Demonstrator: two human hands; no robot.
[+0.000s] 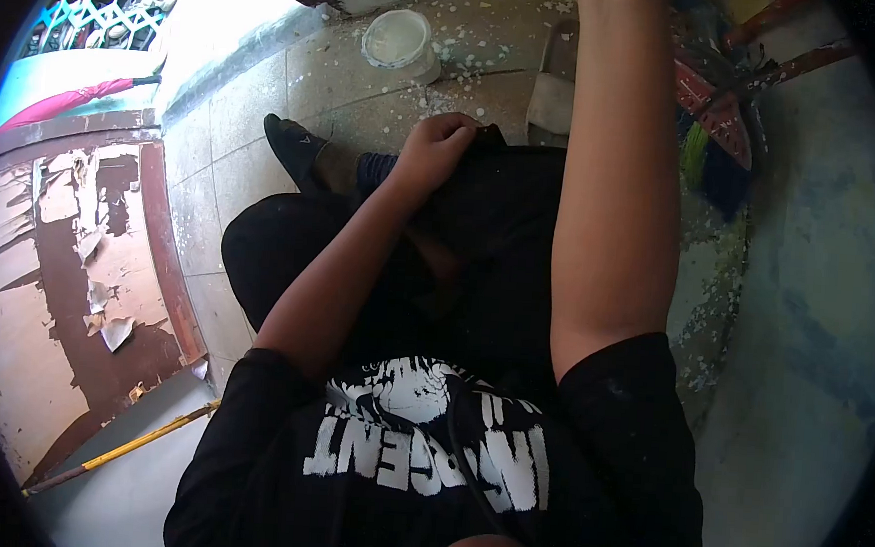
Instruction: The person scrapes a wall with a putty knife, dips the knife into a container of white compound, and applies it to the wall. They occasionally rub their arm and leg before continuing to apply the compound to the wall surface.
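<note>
My left hand point(437, 155) rests at my bent knee in black trousers point(513, 193), fingers curled in. A small dark edge point(490, 134) shows right at its fingertips; I cannot tell whether the hand grips it. My right forearm point(620, 154) reaches straight up past the top edge of the view, and the hand itself is cut off. Between the two arms, beyond the knee, stands a white plastic tub point(396, 42) with pale contents. Close to the right forearm lies a greyish, flat-sided object point(551, 105), partly hidden by the arm.
White splatters dot the tiled floor point(258, 102). At right, a red broom head point(713, 115) with green and blue bristles leans by the patchy wall point(824, 267). At left are a peeling door panel point(65, 301), a pink umbrella point(67, 105) and a yellow pole point(141, 446).
</note>
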